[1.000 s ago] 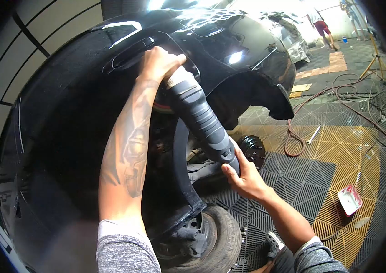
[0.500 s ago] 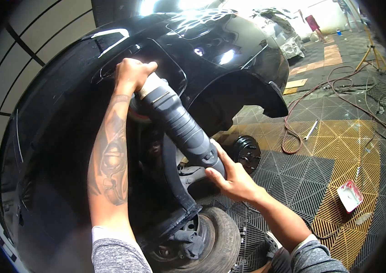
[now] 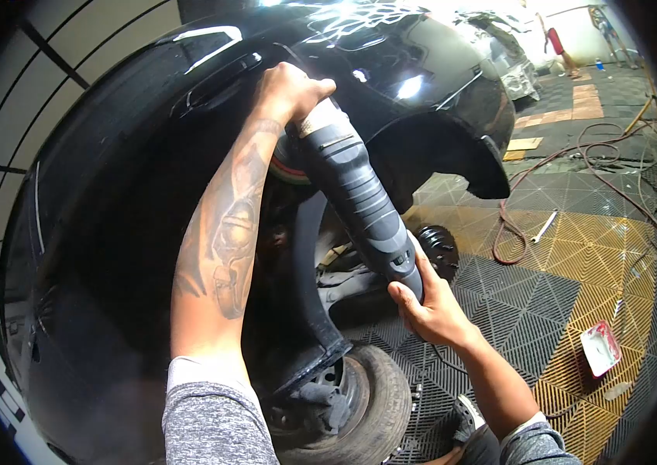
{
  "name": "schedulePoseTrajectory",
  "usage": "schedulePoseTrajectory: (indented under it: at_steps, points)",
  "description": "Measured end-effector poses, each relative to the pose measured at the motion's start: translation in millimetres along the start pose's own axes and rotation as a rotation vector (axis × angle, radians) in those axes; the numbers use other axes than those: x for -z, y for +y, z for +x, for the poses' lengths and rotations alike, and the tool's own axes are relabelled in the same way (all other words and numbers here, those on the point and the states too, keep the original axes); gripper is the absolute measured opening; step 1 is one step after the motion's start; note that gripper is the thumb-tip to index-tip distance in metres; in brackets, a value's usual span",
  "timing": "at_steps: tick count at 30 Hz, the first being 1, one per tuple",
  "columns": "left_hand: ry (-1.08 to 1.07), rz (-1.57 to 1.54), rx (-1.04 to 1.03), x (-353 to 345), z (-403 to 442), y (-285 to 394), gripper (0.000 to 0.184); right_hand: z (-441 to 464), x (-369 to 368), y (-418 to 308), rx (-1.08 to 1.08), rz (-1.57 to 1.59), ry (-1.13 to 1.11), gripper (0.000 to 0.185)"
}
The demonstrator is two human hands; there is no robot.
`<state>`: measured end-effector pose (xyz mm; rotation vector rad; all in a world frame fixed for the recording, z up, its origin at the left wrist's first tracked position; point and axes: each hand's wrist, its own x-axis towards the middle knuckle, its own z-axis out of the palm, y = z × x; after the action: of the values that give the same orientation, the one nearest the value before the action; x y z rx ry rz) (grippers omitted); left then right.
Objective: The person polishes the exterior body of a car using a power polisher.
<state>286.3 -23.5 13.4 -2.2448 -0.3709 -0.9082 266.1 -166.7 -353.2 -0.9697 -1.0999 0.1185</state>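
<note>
- Just changed: the head of the polisher [image 3: 363,198] shifts along the black panel [image 3: 452,62], to the right and a bit up, nearer to the wheel arch [image 3: 437,143], vs. approx. half sec ago.
- For the work in hand this means, I judge, that the pad [image 3: 288,172] is now over another part of the panel; the work seems in progress.
- Pad's face is hidden, so cannot tell if it really touches.
- Polisher pos. now: in front of the panel, tilted, head up and rear end down to the right.
- L grip [image 3: 290,89]: closed at the front end of the polisher; its fingers are mostly hidden.
- R grip [image 3: 438,310]: grasping the rear end, w/ thumb along the near side.
- Diff. vs. prev. view: polisher stands a little steeper, and R grip shifts less than L grip.
- Vs. 1 sec ago: head is at nearly the same place, only slightly higher.
- No change: tyre [image 3: 389,395] below the panel; tray [image 3: 601,349] and wrench [image 3: 545,225] on the floor [image 3: 514,302], well apart from both hands.
</note>
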Motion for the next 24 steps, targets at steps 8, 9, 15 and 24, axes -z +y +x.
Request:
schedulePoseTrajectory:
  at_steps: [8, 9, 15, 24]
  points:
    - [0.016, -0.12, 0.112, 52, -72, -37, 0.041, -18, -65, -6, 0.078, 0.027, -0.051, 0.087]
    - [0.004, -0.163, 0.141, 56, -80, -44, 0.043, -20, -71, -9, 0.031, 0.06, -0.085, 0.087]
    - [0.114, -0.008, 0.056, 70, -120, -92, 0.034, -29, -118, -7, 0.158, 0.052, -0.096, 0.088]
    - [0.157, -0.088, 0.297, 123, -196, -135, 0.039, -40, -178, -22, 0.197, 0.048, -0.196, 0.09]
